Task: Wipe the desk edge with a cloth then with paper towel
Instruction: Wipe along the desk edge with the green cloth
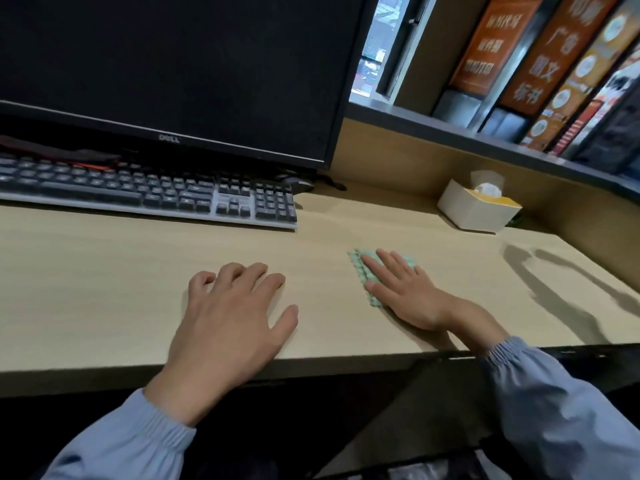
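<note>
A folded green cloth (360,271) lies flat on the light wooden desk (104,271), a hand's width back from the front edge (311,363). My right hand (405,292) presses down on the cloth with fingers spread, covering most of it. My left hand (232,317) rests palm-down on the bare desk to the left, fingers apart, holding nothing. A white tissue box (474,213) with a tissue (488,188) sticking up stands at the back right.
A dark keyboard (149,192) and a black monitor (166,71) fill the back left. A mouse (298,183) sits under the monitor's corner. A shelf (485,140) with books runs above the desk on the right. Below the front edge it is dark.
</note>
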A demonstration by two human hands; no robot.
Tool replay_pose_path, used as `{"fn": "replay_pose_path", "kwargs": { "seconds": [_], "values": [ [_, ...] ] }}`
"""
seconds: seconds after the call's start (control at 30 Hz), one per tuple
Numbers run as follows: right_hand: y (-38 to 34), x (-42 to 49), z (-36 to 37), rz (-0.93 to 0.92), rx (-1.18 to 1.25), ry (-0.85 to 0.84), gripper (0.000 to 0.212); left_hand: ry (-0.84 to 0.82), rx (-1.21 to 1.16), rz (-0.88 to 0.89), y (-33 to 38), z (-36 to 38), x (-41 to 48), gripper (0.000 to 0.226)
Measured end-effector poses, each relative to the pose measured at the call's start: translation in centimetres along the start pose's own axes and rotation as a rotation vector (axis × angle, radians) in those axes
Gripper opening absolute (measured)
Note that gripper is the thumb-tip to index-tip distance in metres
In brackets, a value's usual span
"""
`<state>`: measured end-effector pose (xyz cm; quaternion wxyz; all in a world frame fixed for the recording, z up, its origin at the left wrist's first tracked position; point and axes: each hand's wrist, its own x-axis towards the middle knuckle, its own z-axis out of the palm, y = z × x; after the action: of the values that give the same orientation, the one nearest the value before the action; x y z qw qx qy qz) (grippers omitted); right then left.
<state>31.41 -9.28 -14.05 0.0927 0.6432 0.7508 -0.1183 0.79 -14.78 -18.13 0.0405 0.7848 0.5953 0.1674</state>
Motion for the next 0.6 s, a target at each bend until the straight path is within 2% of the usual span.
{"fn": "replay_pose_path", "kwargs": {
  "seconds": [0.13,0.27,0.43,0.6],
  "values": [
    [-1.0,-6.6,2.3,0.001,0.002,0.016,0.059,-0.008,0.031,0.0,0.1,0.1,-0.3,0.064],
    [-1.5,-7.7,2.9,0.015,0.016,0.005,0.057,-0.002,0.028,-0.003,0.1,0.3,-0.3,0.061],
    [-1.7,-3.7,1.3,-0.007,-0.003,-0.049,0.06,0.034,0.026,-0.004,0.0,0.7,-0.3,0.06],
    [-1.9,5.4,-1.4,0.022,-0.001,-0.038,0.06,0.089,0.026,0.013,-0.2,1.2,-0.1,0.054]
  ]
}}
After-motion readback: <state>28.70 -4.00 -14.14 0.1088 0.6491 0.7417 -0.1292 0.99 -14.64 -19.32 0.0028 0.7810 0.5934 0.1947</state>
